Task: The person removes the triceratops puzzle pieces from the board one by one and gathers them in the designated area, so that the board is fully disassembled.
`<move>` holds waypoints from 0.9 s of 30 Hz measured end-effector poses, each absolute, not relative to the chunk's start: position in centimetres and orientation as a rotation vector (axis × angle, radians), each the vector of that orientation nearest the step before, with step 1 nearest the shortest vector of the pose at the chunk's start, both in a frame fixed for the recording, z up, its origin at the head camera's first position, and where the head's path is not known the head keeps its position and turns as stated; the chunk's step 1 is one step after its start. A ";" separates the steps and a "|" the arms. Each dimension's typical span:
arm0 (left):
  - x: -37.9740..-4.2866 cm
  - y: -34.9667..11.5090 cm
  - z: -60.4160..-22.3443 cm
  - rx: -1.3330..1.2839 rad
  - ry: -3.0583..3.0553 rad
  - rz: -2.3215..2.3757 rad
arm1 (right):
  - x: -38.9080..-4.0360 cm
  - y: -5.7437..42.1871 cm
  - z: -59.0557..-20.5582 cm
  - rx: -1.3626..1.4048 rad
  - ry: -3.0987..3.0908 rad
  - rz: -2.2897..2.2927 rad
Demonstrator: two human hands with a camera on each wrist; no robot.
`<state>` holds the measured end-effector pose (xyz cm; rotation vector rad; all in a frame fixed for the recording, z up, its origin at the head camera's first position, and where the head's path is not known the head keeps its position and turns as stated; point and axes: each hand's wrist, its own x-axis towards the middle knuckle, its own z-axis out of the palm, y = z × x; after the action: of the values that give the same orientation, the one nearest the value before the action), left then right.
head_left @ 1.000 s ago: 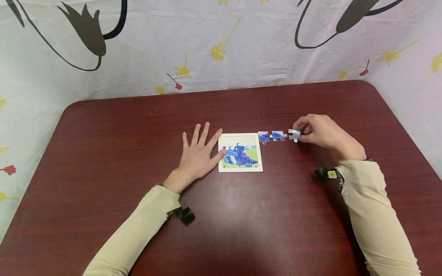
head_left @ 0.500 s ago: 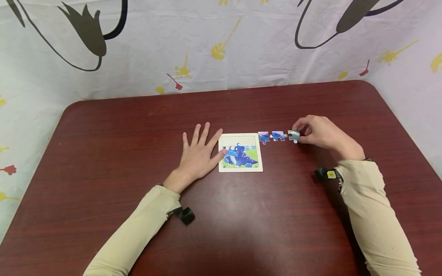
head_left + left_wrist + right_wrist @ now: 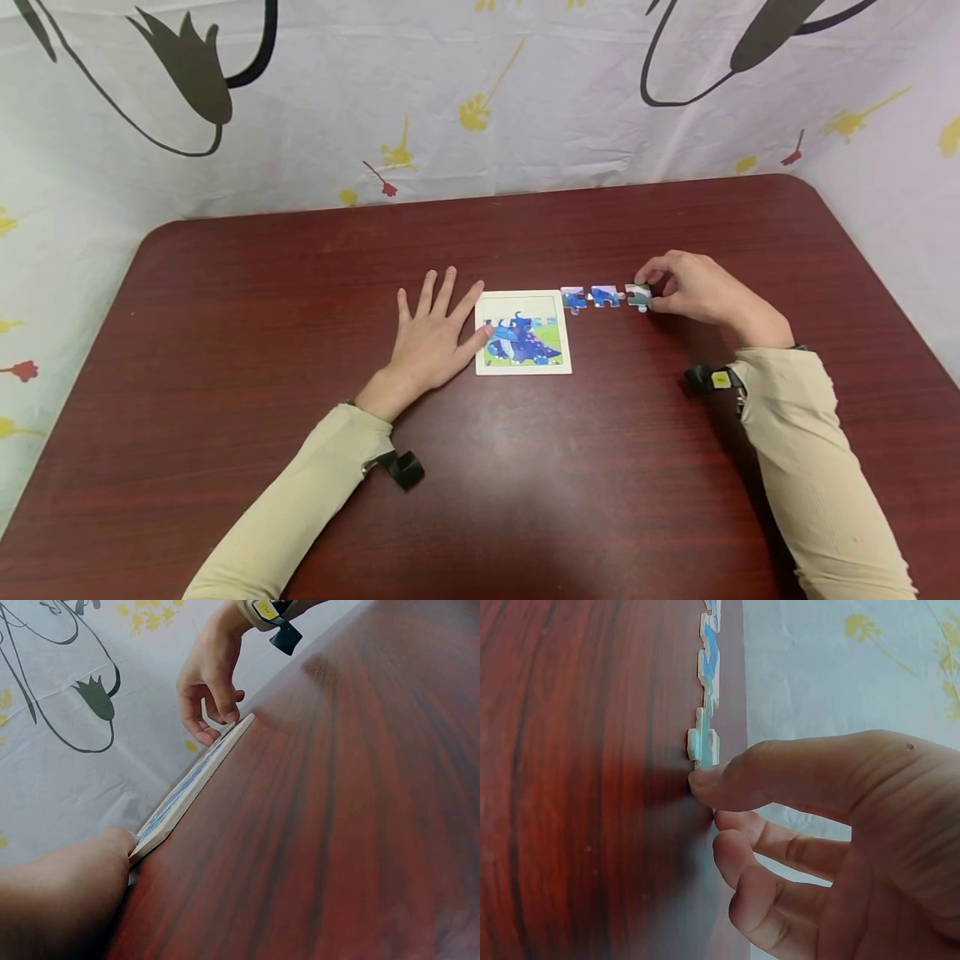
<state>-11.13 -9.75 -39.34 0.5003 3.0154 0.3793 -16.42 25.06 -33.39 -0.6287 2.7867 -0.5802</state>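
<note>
A square puzzle tray (image 3: 522, 368) with a cream frame lies on the table, partly filled with a blue dinosaur picture; a plain strip shows along its top. My left hand (image 3: 429, 342) is spread flat on the table, its thumb resting over the tray's left edge and the index fingertip near its upper left corner. To the tray's right, two puzzle pieces, a purple-blue one (image 3: 573, 299) and a blue one (image 3: 604, 296), sit in a row. At the row's right end my right hand (image 3: 701, 290) pinches a grey-green puzzle piece (image 3: 637, 295) between thumb and index finger, at table level.
The dark red wooden table (image 3: 487, 500) reaches back to a pale patterned curtain (image 3: 450, 100). Black straps with small attachments circle both wrists; the left strap's black end (image 3: 406, 471) hangs beside the forearm.
The right hand and its puzzle piece have shifted very slightly left, closer to the blue piece. The left hand and the tray stay in place.
</note>
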 end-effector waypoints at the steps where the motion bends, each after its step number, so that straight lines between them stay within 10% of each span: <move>1: -11.1 -9.7 -39.4 0.498 3.016 0.381 | -16.4 25.0 -33.4 -0.632 2.786 -0.579; 27: -11.1 -9.7 -39.4 0.496 3.016 0.368 | -14.3 19.4 -31.3 -0.945 2.893 -0.580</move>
<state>-11.11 -9.74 -39.40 0.4956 3.0163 0.3675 -14.26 19.36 -31.28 -0.9449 2.8932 -0.5805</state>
